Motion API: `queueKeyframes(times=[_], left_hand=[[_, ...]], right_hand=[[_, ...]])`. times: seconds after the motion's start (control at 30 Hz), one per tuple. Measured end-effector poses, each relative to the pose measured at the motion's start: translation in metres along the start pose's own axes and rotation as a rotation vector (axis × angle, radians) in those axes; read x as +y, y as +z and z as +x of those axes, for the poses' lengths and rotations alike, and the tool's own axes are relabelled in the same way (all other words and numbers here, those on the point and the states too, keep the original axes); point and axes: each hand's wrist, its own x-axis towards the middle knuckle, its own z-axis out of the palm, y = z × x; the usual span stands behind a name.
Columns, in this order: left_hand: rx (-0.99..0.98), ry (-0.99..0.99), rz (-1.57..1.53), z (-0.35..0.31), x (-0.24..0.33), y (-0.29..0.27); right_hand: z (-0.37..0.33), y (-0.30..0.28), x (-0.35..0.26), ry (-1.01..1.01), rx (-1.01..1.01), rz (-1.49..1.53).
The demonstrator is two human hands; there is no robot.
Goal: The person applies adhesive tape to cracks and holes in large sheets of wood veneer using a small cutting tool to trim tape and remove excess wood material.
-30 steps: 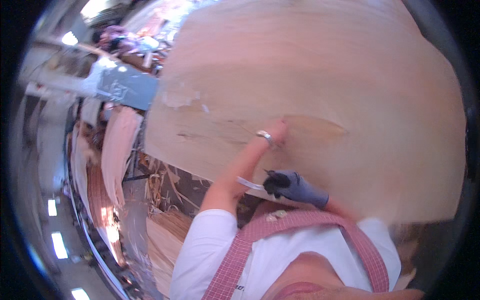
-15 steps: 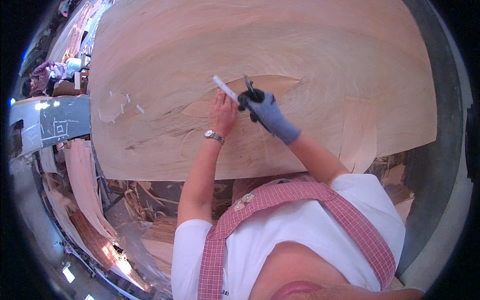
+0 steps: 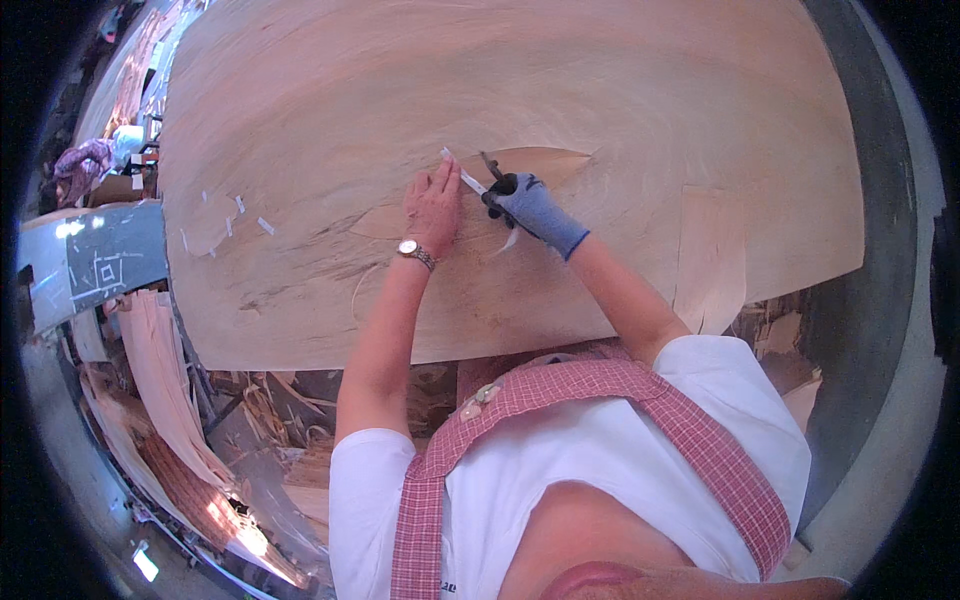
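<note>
A large, thin sheet of pale wood veneer (image 3: 620,90) spreads out before me. Across its middle lies a leaf-shaped insert or gap (image 3: 545,163) of browner tone, partly covered by my hands. My bare left hand (image 3: 433,212), with a wristwatch, lies flat on the sheet, fingertips beside a narrow white tape strip (image 3: 472,181). My right hand (image 3: 530,210), in a blue-grey glove with dark fingers, is closed round a dark, narrow hand tool (image 3: 489,163) whose kind I cannot make out. The strip runs from the left fingertips to the glove. A whitish scrap (image 3: 511,240) shows below the glove.
Several short white tape pieces (image 3: 265,226) are on the sheet's left side. A rectangular veneer piece (image 3: 711,250) lies at the right near edge. A grey-blue board (image 3: 120,255) adjoins the left edge. Veneer scraps (image 3: 175,380) lie below; a person (image 3: 82,168) is at far left.
The white strip has come down toward the sheet between my hands. My gloved hand has lowered slightly, and a whitish scrap now shows beneath it. The view has shifted a little.
</note>
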Motion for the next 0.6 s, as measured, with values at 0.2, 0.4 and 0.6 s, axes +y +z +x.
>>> queueKeyframes(times=[0.2, 0.4, 0.6], left_hand=[[0.056, 0.052, 0.012, 0.003, -0.006, 0.010], [-0.127, 0.031, -0.034, 0.060, 0.070, -0.003], [-0.040, 0.386, -0.144, 0.075, 0.142, 0.036]], right_hand=[[-0.019, -0.061, 0.001, -0.071, 0.231, -0.271], [-0.056, -0.119, 0.059, 0.154, 0.448, 0.327], [-0.043, -0.123, 0.078, 0.032, 0.459, -0.119]])
